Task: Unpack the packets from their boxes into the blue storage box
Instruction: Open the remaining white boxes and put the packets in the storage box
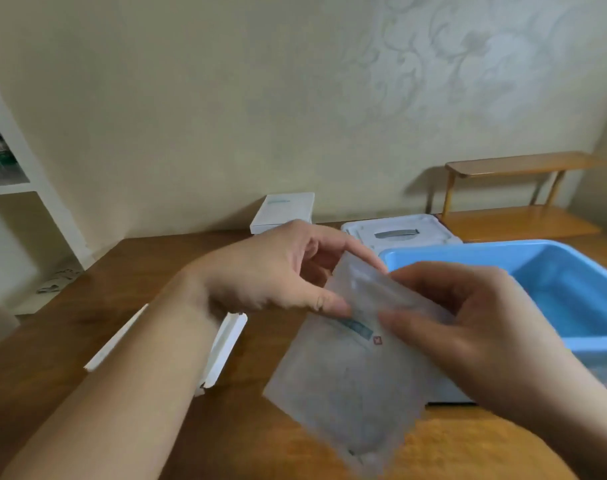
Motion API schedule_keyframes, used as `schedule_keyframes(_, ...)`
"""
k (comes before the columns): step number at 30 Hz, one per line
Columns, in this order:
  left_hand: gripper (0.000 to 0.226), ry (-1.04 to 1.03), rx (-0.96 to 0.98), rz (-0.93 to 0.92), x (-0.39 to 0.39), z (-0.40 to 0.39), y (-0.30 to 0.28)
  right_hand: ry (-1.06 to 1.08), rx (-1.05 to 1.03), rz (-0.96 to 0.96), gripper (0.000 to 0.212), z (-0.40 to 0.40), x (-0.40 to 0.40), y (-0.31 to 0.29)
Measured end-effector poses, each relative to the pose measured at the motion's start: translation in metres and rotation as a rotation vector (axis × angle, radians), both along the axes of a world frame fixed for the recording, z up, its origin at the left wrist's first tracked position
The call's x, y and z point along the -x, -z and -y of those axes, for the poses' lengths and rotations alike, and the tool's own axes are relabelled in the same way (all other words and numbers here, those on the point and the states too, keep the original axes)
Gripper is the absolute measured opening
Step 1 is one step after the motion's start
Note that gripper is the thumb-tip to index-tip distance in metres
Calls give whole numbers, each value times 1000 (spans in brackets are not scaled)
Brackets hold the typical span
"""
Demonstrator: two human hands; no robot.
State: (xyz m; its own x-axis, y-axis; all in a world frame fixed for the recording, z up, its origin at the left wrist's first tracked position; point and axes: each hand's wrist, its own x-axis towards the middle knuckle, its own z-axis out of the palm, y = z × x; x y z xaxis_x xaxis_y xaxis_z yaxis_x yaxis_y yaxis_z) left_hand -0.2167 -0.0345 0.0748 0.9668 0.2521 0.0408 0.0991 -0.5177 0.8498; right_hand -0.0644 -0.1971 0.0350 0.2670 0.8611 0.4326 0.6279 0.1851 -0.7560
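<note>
Both hands pinch top edge of pale translucent plastic packet (343,379), held above brown wooden worktop (97,327) just left of blue plastic storage box (572,285): left hand (277,271) w/ thumb + fingers, right hand (468,317) likewise. Opened white cardboard box (225,348) lies further left of storage box, under left forearm.

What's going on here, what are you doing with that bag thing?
A person is unpacking. Both hands, left hand and right hand, pinch the top of a translucent packet above the wooden table. The blue storage box sits to the right, apparently empty. An opened white box lies under the left forearm.
</note>
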Motion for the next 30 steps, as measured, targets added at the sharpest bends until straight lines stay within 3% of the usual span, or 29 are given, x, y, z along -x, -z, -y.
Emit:
schedule_keyframes(3, 30, -80, 127, 202, -31, 2, 7, -10, -160, -411, 34, 10, -21, 1)
schedule_keyframes(5, 25, -171, 285, 350, -48, 2, 13, -11, -158, -651, 39, 17, -32, 6)
schedule_keyframes(7, 27, -270, 407, 426, -63, 1, 20, 4, -96, -665, 36, 21, -43, 9)
schedule_keyframes(11, 53, -390, 514, 391, -80, 4, 31, 113, -94, -556, 24, 25, -67, 6)
schedule_keyframes(13, 50, -380, 448, 350, -82, 4, 31, 132, -66, -511, 27, 23, -87, 0)
schedule_keyframes(16, 46, -377, 324, 336, -91, -2, 25, 71, 136, -446, 37, 16, -131, -15)
schedule_keyframes(20, 27, -441, -68, 252, -114, -6, 23, 1, 432, -300, 31, -1, -180, -26)
schedule_keyframes(23, 24, -420, -344, 55, -125, -9, 30, -27, 613, -233, 25, -15, -194, -20)
schedule_keyframes(26, 25, -404, -473, -103, -127, -10, 37, -46, 706, -200, 27, -24, -194, -12)
schedule_keyframes(30, 9, -425, -546, -150, -127, -9, 41, -14, 754, -53, 27, -30, -189, -4)
